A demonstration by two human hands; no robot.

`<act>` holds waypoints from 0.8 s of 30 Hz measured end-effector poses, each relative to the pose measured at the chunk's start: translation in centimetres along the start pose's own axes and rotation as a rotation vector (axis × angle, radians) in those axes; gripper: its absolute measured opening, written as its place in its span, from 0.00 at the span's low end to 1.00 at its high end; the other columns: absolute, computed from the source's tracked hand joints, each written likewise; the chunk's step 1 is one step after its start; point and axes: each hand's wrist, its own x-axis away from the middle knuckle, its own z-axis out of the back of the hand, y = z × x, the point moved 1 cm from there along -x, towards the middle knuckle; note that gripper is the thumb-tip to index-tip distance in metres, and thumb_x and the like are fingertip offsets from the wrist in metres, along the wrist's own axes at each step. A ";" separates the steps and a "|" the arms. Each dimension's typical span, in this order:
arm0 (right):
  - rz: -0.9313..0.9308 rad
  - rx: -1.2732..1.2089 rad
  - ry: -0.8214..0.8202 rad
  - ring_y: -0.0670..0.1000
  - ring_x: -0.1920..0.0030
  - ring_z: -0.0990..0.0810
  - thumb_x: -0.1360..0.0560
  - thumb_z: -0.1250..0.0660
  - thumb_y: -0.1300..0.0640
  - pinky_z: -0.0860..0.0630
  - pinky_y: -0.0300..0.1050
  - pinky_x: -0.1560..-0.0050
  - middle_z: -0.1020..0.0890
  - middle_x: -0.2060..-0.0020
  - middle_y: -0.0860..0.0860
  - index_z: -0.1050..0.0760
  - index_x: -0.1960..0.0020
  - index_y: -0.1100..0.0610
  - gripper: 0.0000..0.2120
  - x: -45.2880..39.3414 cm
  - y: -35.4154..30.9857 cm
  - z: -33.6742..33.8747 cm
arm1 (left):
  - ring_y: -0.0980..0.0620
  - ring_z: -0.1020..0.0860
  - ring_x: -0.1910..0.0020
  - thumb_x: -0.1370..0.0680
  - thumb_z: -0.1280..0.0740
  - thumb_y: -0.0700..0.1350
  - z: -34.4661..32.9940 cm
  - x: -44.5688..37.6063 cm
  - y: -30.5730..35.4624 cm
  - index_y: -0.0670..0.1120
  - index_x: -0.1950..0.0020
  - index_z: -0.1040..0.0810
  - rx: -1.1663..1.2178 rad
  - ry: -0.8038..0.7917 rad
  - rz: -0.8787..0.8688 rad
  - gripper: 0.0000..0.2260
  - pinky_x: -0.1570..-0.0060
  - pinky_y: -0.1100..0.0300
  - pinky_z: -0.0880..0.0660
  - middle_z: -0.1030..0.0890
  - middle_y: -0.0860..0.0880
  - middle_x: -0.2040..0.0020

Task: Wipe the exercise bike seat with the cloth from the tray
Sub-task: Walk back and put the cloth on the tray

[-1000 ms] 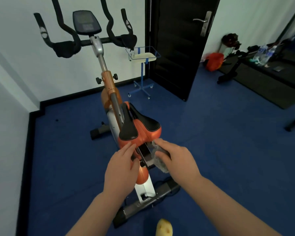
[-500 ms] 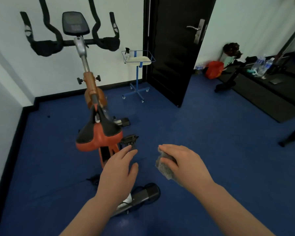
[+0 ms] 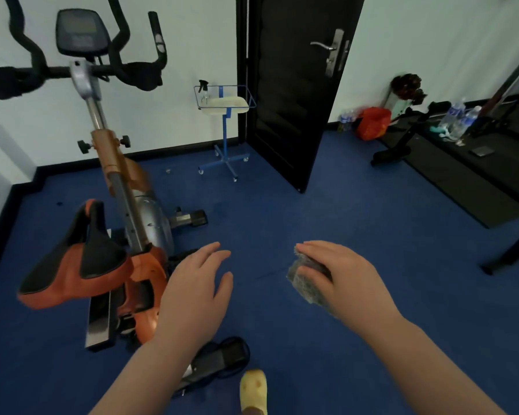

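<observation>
The exercise bike's orange and black seat (image 3: 75,265) is at the lower left, on the orange bike frame (image 3: 144,274). My right hand (image 3: 345,277) is off to the right of the bike, over the blue floor, shut on a crumpled grey cloth (image 3: 304,283). My left hand (image 3: 195,289) hovers flat between seat and cloth, fingers apart and holding nothing, just right of the frame. Neither hand touches the seat. The wire tray (image 3: 225,100) on its blue wheeled stand is far back beside the door, with a spray bottle (image 3: 203,89) in its left corner.
A black door (image 3: 294,85) stands open at the back. A red bag (image 3: 373,122), water bottles (image 3: 459,118) and dark gym equipment (image 3: 462,163) line the right side. The bike's handlebars and console (image 3: 78,34) rise at upper left. A yellow shoe (image 3: 253,387) shows at the bottom.
Both hands have come away from the seat and now sit to its right. The view has swung right, so the bike has shifted to the left. The right hand still holds the cloth.
</observation>
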 end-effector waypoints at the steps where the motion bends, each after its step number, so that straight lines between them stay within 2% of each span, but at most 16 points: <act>1: 0.002 0.003 -0.006 0.42 0.36 0.27 0.23 0.35 0.50 0.35 0.34 0.39 0.25 0.37 0.38 0.26 0.34 0.45 0.17 -1.2 0.8 0.1 | 0.53 0.32 0.32 0.22 0.38 0.49 -0.3 -1.2 0.1 0.51 0.33 0.28 -0.010 0.013 0.004 0.17 0.34 0.54 0.33 0.32 0.55 0.30; 8: -0.001 0.018 -0.078 0.40 0.35 0.29 0.22 0.37 0.49 0.34 0.35 0.38 0.26 0.36 0.36 0.27 0.34 0.43 0.16 -9.2 4.6 0.8 | 0.53 0.33 0.32 0.22 0.39 0.49 -2.1 -9.4 0.7 0.51 0.33 0.29 -0.053 0.021 0.056 0.17 0.33 0.56 0.35 0.31 0.54 0.30; 14: 0.028 -0.004 -0.054 0.41 0.36 0.28 0.22 0.36 0.50 0.32 0.37 0.38 0.24 0.38 0.37 0.26 0.35 0.45 0.16 -16.4 7.5 2.3 | 0.51 0.33 0.32 0.22 0.39 0.50 -3.0 -16.6 1.8 0.51 0.33 0.29 -0.123 0.006 0.044 0.17 0.33 0.56 0.37 0.31 0.53 0.30; 19: 0.031 -0.012 -0.072 0.40 0.36 0.29 0.22 0.36 0.50 0.37 0.32 0.41 0.25 0.37 0.37 0.27 0.35 0.45 0.16 -21.7 11.0 3.7 | 0.53 0.34 0.31 0.22 0.40 0.52 -5.0 -21.9 3.4 0.53 0.32 0.30 -0.139 -0.031 0.059 0.18 0.31 0.57 0.38 0.32 0.55 0.29; 24: 0.100 0.003 -0.116 0.41 0.36 0.28 0.22 0.36 0.50 0.34 0.34 0.39 0.25 0.37 0.37 0.27 0.34 0.45 0.16 -28.8 16.1 5.0 | 0.53 0.35 0.31 0.22 0.41 0.52 -8.5 -29.3 6.0 0.53 0.32 0.31 -0.137 -0.012 0.092 0.18 0.31 0.57 0.38 0.33 0.56 0.29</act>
